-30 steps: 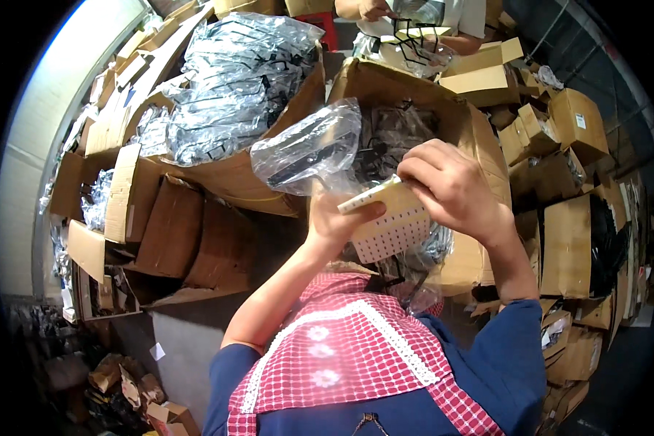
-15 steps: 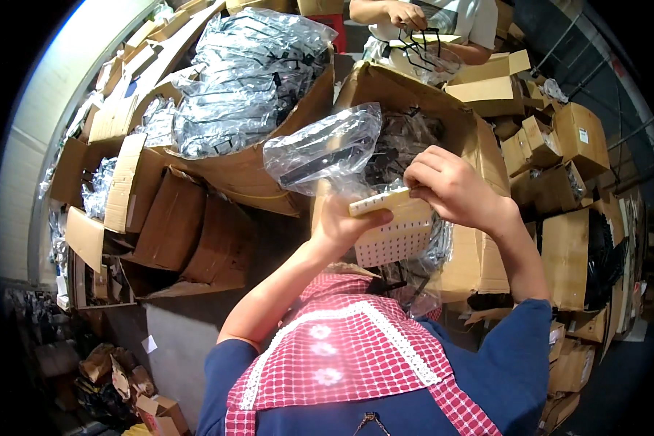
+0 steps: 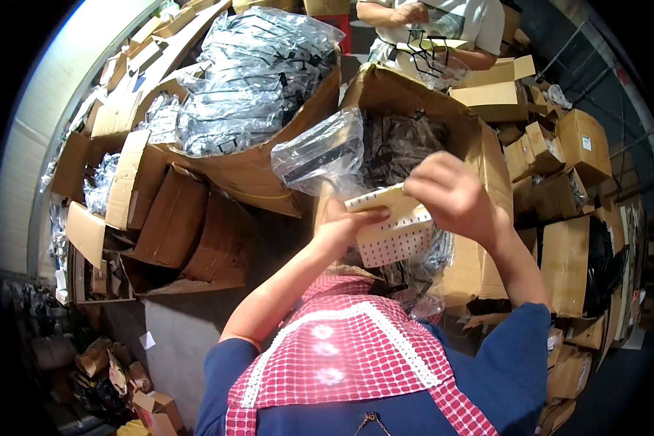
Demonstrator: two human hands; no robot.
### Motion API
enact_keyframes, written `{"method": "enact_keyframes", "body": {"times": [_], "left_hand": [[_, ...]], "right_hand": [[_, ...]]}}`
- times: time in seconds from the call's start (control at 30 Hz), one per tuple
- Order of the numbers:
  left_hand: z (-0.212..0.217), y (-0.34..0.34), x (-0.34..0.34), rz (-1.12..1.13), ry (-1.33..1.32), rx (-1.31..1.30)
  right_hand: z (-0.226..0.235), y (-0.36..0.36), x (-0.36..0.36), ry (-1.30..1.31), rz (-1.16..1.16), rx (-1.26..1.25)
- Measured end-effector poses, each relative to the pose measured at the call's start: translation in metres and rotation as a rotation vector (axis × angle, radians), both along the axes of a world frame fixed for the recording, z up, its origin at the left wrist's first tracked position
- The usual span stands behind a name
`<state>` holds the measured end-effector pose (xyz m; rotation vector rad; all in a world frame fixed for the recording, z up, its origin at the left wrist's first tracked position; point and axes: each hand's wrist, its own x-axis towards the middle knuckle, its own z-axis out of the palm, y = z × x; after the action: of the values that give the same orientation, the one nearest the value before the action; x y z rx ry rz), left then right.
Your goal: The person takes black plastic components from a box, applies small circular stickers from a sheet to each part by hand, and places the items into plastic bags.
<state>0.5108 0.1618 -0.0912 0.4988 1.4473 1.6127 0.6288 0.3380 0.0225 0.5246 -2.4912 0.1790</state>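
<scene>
My left hand is closed on a pale yellow label sheet with rows of small dark marks, its thumb lying across the top. The sheet is folded or curled, and its lower part hangs down. A clear plastic bag with a dark flat bar inside sticks out beyond the same hand; the hand hides how it is held. At the sheet's upper right edge is my right hand, blurred, its fingers curled together. Whatever they pinch is too small to make out. Below both hands stands an open carton holding bagged dark parts.
A large carton heaped with bagged dark parts stands at the far left. Nearer is an open brown carton. Across from me, another person's hands are beside a black wire frame. Stacked boxes line the right.
My right hand has shifted slightly right and down and is now blurred. The label sheet has tilted a little, and the bag has turned slightly. The other person's hands have moved slightly.
</scene>
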Motion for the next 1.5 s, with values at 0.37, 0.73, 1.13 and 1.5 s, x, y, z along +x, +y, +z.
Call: {"method": "enact_keyframes", "body": {"times": [0.37, 0.73, 1.13, 1.5], "left_hand": [[0.011, -0.003, 0.004, 0.017, 0.017, 0.063], [0.012, -0.006, 0.006, 0.035, -0.047, 0.112], [0.009, -0.007, 0.003, 0.0, -0.007, 0.135], [0.009, -0.008, -0.007, 0.114, 0.08, 0.085]], "right_hand": [[-0.008, 0.02, -0.037, -0.597, -0.237, -0.91], [-0.017, 0.011, -0.04, -0.427, -0.21, -0.825], [-0.019, 0.006, -0.042, -0.419, -0.216, -0.894], [0.007, -0.006, -0.021, -0.308, -0.455, -0.886]]}}
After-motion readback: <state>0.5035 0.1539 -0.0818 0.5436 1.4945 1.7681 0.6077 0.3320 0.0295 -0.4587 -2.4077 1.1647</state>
